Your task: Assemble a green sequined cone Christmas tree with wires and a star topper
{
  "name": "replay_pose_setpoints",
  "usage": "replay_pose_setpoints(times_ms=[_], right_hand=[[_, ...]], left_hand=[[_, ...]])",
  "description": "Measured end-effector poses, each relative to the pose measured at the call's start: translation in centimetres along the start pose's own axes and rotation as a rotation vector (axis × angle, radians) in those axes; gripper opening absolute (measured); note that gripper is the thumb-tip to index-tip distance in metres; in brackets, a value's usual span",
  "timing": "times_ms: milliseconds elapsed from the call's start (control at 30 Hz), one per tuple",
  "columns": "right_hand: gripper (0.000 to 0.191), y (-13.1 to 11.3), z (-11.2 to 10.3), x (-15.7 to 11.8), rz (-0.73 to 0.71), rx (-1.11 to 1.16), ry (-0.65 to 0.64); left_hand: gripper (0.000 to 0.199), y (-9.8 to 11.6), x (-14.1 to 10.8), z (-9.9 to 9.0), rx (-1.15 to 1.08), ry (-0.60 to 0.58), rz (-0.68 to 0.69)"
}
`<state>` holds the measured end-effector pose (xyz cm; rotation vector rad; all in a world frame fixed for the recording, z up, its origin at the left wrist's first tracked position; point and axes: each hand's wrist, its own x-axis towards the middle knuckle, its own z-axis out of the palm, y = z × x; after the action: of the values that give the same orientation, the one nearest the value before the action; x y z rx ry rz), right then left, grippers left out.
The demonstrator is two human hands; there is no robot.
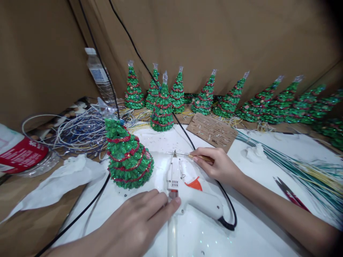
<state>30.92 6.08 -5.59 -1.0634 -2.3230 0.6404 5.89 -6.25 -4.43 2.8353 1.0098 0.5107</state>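
A white hot glue gun (pixel 203 201) lies on its side on the white table, its nozzle pointing away from me and a glue stick (pixel 173 237) coming out of its back. My left hand (pixel 139 217) is closed against the rear of the gun's body, thumb on the casing. In my right hand (pixel 214 162) is a thin awl (pixel 205 158) with a wooden handle, held in a pinch. Its slender metal shaft reaches left to the nozzle tip. Just left of the gun stands a green glittery Christmas tree (pixel 130 160) with red garlands and a clear star.
Several similar trees (pixel 178 91) line the back. A cardboard piece (pixel 211 131) carries glue bits. Red-handled scissors (pixel 292 194) and bundled wires (pixel 300 171) lie right; tangled wires (pixel 80 128), a water bottle (pixel 99 73) and a red-labelled bottle (pixel 23 153) are left. Black cords cross the area.
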Motion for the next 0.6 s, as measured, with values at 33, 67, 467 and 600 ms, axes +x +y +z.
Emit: replay_pose_setpoints(times_ms=[33, 67, 467, 600], right_hand=[[0.015, 0.01, -0.02, 0.02, -0.001, 0.001, -0.004], [0.015, 0.03, -0.04, 0.05, -0.001, 0.003, -0.008], [0.015, 0.04, -0.15, 0.25, -0.002, 0.003, -0.026], [0.015, 0.23, -0.27, 0.25, -0.013, -0.01, -0.03]], left_hand=[[0.037, 0.02, 0.01, -0.03, 0.001, 0.0, -0.003], [0.036, 0.02, 0.02, -0.03, 0.002, 0.004, -0.002], [0.037, -0.25, -0.18, 0.38, -0.008, 0.016, 0.006], [0.038, -0.26, -0.23, 0.68, -0.019, -0.013, -0.011]])
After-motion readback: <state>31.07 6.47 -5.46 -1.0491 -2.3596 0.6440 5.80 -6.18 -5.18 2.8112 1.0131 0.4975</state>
